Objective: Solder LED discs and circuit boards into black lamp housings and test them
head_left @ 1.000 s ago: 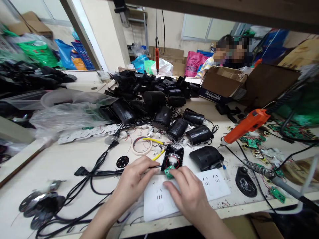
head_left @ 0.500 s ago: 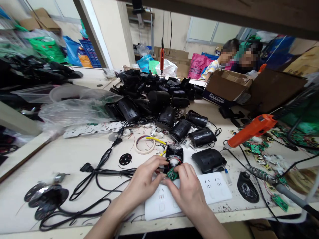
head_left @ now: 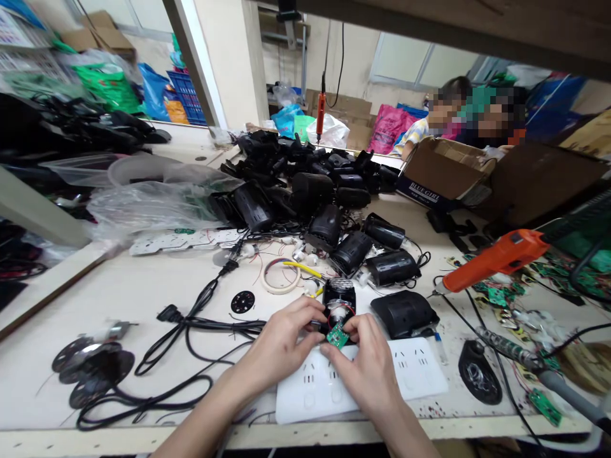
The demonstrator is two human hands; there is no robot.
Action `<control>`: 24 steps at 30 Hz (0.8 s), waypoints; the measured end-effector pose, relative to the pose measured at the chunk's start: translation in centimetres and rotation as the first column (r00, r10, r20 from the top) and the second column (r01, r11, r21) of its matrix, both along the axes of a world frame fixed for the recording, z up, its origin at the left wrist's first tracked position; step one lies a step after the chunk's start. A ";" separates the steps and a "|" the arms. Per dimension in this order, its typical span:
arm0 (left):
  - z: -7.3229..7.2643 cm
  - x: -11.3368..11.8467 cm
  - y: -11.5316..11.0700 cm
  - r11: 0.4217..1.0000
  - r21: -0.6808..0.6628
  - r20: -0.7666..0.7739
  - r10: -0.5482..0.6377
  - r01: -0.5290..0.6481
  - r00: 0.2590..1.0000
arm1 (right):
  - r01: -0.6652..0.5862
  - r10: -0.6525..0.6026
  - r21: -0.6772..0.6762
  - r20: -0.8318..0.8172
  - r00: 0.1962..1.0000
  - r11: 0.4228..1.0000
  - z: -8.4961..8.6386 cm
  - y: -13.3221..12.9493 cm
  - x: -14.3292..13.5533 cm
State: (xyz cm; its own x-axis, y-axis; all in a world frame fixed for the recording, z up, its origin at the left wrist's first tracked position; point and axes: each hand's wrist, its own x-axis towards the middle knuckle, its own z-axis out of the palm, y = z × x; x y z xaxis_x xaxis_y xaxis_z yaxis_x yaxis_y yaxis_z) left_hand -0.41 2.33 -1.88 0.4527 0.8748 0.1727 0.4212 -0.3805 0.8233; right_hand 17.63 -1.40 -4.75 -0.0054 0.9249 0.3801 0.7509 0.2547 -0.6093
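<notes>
Item: green circuit board point(head_left: 337, 336) — near the front edge of the workbench point(head_left: 165, 277), against the mouth of the open black housing point(head_left: 352, 299), above the white socket panel point(head_left: 420, 378).

Item: right hand point(head_left: 370, 359). I have the board pinched at its edge between thumb and fingertips. Hazard: a small bite on a small part; a twist could slip it onto the panel, which lies between the housing and the front edge.

Item: left hand point(head_left: 279, 337). Fingertips drawn together at the housing's left side; whether they grasp it or something dark beside it, I cannot tell. Hazard: if the housing is poorly steadied, a push from the right could turn it.

Item: red wire point(head_left: 352, 310), thin, looped beside the white part point(head_left: 338, 313) in the housing. Hazard: pulling the board away could strain its joint; pressing inward could pinch it.

Item: black cords point(head_left: 198, 327), running from the left towards my left wrist. Hazard: a sleeveless forearm could snag them and tug the work.

Item: orange screwdriver point(head_left: 496, 259), towards the right edge, tip near the black cover point(head_left: 403, 315). Hazard: a wide rightward reach could knock it — cover included.
</notes>
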 end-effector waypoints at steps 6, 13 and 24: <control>0.4 0.1 0.1 1.000 0.018 -0.012 -0.004 0.004 1.000 | -0.029 0.030 -0.038 0.017 0.999 0.999 0.2 -0.1 0.1; 0.5 0.2 0.0 0.999 0.020 -0.017 -0.030 0.030 0.999 | -0.049 0.048 0.045 0.018 0.999 0.998 -0.2 -0.7 -0.1; 1.7 -0.8 -1.0 0.998 0.056 0.036 0.001 -0.003 0.999 | -0.138 0.140 0.031 -0.096 0.985 0.990 1.7 -1.6 1.0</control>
State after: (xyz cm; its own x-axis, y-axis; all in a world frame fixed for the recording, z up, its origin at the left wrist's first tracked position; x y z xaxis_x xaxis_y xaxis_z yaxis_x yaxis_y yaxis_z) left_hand -1.21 1.30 -0.13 0.4433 0.8644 0.2373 0.3931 -0.4254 0.8152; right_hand 18.60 -2.99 -3.05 -0.0952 0.9084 0.4071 0.6442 0.3680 -0.6705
